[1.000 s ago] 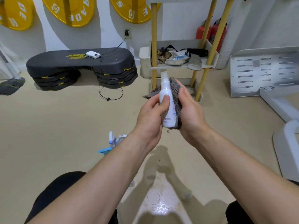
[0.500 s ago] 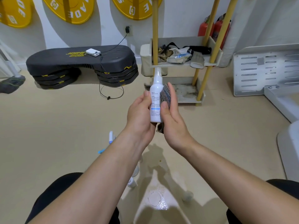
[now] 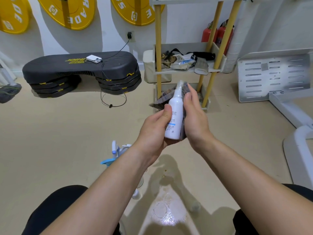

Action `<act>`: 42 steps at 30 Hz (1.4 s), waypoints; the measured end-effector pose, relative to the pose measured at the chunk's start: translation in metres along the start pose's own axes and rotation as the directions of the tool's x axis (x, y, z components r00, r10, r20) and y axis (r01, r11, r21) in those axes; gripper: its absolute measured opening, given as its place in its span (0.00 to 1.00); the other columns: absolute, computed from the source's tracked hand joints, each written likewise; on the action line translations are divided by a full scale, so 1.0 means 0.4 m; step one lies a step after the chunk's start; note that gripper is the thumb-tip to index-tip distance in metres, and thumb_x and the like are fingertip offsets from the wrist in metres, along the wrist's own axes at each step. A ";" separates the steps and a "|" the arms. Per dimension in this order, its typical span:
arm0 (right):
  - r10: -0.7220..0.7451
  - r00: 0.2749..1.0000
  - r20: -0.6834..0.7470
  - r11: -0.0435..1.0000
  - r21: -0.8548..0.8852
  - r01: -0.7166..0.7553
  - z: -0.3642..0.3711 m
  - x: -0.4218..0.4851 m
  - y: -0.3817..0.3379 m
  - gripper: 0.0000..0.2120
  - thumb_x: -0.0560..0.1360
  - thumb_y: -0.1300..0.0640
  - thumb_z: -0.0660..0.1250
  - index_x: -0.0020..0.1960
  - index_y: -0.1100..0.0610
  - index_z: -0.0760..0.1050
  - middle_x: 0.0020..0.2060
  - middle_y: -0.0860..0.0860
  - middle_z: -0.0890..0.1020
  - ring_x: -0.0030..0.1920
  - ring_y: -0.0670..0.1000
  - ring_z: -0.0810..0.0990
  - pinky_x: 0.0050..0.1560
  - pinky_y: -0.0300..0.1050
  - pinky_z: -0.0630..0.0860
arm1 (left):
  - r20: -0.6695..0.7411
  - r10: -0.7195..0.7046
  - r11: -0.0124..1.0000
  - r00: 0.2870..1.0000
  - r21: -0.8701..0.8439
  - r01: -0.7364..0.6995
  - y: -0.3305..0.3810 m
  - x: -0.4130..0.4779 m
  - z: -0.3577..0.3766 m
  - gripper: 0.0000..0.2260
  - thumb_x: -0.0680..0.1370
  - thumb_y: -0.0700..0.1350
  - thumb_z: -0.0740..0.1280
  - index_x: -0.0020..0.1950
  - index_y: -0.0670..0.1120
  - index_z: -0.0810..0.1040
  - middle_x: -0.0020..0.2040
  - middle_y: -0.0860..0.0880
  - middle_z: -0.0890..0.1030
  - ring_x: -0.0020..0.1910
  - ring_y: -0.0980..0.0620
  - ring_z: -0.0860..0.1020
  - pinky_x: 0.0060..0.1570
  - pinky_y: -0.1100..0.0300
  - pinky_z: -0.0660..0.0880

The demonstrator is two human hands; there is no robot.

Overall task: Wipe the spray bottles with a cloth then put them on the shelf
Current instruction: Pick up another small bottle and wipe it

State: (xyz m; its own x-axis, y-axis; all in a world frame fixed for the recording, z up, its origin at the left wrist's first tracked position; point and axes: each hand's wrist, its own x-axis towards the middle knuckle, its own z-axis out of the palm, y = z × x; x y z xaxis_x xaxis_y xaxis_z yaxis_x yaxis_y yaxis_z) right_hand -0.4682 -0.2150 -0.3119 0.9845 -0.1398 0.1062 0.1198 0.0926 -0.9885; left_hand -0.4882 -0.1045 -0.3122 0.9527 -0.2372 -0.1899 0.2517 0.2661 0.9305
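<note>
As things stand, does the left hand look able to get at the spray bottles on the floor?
Probably not yet: the left hand grips the white bottle against the cloth in the right hand. The floor bottles sit near, partly hidden by its forearm.

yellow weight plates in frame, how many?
3, all on the back wall and cut by the top edge: far-left plate, middle plate, right plate, partly behind a shelf post. Others may sit out of frame.

White spray bottle (image 3: 175,114), grey cloth (image 3: 184,89), yellow-legged shelf (image 3: 158,48).
</note>
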 end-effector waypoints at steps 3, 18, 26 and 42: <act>0.016 1.000 -0.024 0.997 0.082 -0.015 -0.018 0.011 -0.009 0.17 0.86 0.49 0.52 0.69 0.52 0.72 0.48 0.44 0.82 0.47 0.43 0.80 0.55 0.41 0.76 | -0.025 -0.038 0.998 0.999 0.040 0.039 0.001 -0.006 0.024 0.19 0.84 0.57 0.58 0.56 0.45 0.81 0.43 0.47 0.85 0.39 0.50 0.83 0.41 0.54 0.81; -0.162 0.980 0.117 0.968 -0.172 0.180 0.018 -0.026 0.060 0.25 0.80 0.40 0.53 0.77 0.35 0.57 0.75 0.42 0.68 0.74 0.44 0.67 0.76 0.55 0.63 | -0.396 0.194 0.960 0.898 0.263 -0.092 -0.022 0.010 0.023 0.21 0.85 0.58 0.57 0.56 0.43 0.79 0.53 0.42 0.84 0.55 0.42 0.82 0.58 0.43 0.77; -0.054 0.996 0.071 0.996 -0.065 0.059 -0.007 -0.002 -0.001 0.19 0.86 0.55 0.54 0.76 0.46 0.64 0.63 0.37 0.75 0.64 0.35 0.74 0.63 0.29 0.70 | -0.134 0.117 0.982 0.984 0.162 -0.095 -0.030 0.005 0.031 0.20 0.84 0.55 0.62 0.59 0.39 0.82 0.56 0.39 0.85 0.51 0.50 0.83 0.52 0.53 0.80; -0.127 0.964 0.234 0.890 -0.403 0.215 0.047 -0.092 0.074 0.29 0.81 0.51 0.53 0.81 0.42 0.52 0.80 0.40 0.57 0.78 0.38 0.54 0.76 0.41 0.59 | -0.368 -0.063 0.964 0.928 -0.262 -0.039 0.012 0.024 0.000 0.21 0.86 0.54 0.57 0.55 0.40 0.82 0.49 0.44 0.87 0.47 0.49 0.86 0.53 0.54 0.81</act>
State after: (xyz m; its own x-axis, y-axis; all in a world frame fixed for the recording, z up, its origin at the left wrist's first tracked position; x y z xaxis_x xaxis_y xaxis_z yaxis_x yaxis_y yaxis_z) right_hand -0.4984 -0.1884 -0.3429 0.9638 0.0837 0.2530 0.2662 -0.3449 -0.9001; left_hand -0.4776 -0.1055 -0.3094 0.9306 0.1071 -0.3500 0.2505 0.5106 0.8225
